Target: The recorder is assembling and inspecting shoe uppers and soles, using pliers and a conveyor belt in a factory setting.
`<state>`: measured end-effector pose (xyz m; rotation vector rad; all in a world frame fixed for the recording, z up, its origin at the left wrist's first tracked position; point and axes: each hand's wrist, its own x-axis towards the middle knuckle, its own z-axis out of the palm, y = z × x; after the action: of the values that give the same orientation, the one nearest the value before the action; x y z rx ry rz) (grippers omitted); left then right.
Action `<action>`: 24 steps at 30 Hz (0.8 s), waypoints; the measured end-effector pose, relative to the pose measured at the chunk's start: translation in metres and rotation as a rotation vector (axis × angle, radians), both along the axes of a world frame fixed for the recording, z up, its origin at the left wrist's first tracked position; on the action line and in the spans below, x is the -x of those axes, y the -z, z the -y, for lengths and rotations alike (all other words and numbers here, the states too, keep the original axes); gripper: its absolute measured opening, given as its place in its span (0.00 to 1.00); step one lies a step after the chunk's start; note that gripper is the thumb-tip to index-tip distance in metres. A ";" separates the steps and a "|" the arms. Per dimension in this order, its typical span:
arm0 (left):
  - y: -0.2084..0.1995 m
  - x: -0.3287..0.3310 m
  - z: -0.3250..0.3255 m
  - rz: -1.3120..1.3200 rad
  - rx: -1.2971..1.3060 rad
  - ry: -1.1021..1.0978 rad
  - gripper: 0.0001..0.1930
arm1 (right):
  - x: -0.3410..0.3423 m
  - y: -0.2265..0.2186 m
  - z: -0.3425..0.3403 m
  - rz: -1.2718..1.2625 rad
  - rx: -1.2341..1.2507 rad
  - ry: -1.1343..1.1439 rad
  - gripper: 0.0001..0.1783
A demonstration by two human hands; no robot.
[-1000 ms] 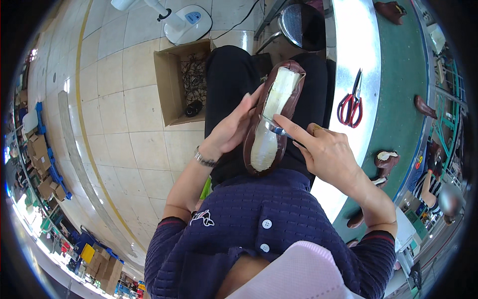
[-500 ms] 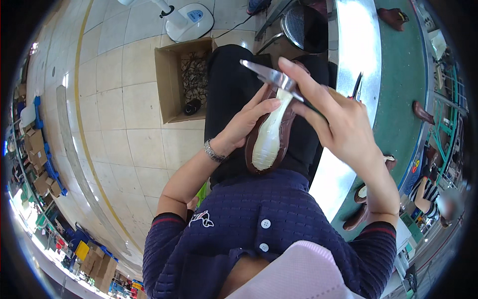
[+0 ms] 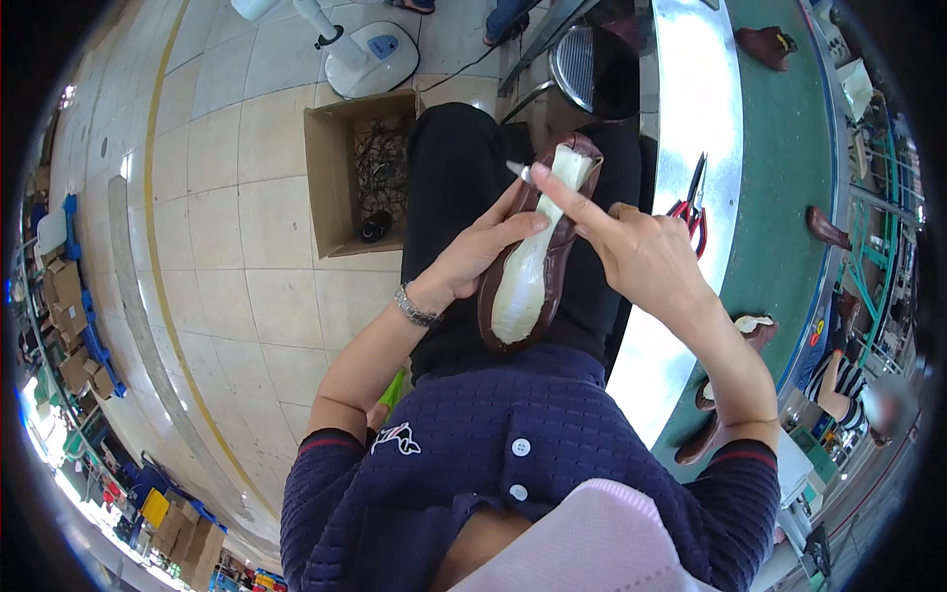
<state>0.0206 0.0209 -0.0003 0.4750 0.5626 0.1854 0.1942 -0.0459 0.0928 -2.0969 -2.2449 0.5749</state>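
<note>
A brown leather shoe (image 3: 491, 314) lies sole up along my lap, its cream underside (image 3: 521, 286) facing me. My left hand (image 3: 476, 249) grips its side at the waist, thumb laid over the sole. Across the toe half reaches my right hand (image 3: 636, 242), closed with its index finger stretched over the sole. Beyond that fingertip shows the silver tip of a hammer (image 3: 517, 170); the rest of the tool is hidden behind the hand.
Red-handled pliers (image 3: 696, 225) lie on the shiny metal ledge (image 3: 656, 345) to my right. Past it, a green belt (image 3: 774, 178) carries several brown shoes (image 3: 765, 47). At left stands a cardboard box (image 3: 328, 187) of dark scraps. A stool (image 3: 577, 74) stands ahead; a striped-shirted person (image 3: 837, 385) is far right.
My right hand has dropped lower and turned, so the hammer head, broadly seen before, now shows only a tip. The shoe's toe and the pliers have come into fuller view.
</note>
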 end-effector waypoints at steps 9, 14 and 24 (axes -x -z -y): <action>0.001 0.006 -0.005 0.004 -0.046 0.098 0.38 | 0.009 0.001 0.009 0.022 0.068 0.011 0.34; -0.006 0.020 0.007 0.038 0.141 0.006 0.36 | 0.014 -0.014 0.017 -0.042 -0.036 0.043 0.35; -0.007 0.025 0.015 -0.130 -0.017 0.043 0.35 | 0.023 -0.016 0.020 -0.149 -0.111 -0.011 0.36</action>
<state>-0.0041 0.0064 0.0063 0.5181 0.6776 0.1187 0.1709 -0.0657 0.1091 -1.9244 -2.1557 0.5720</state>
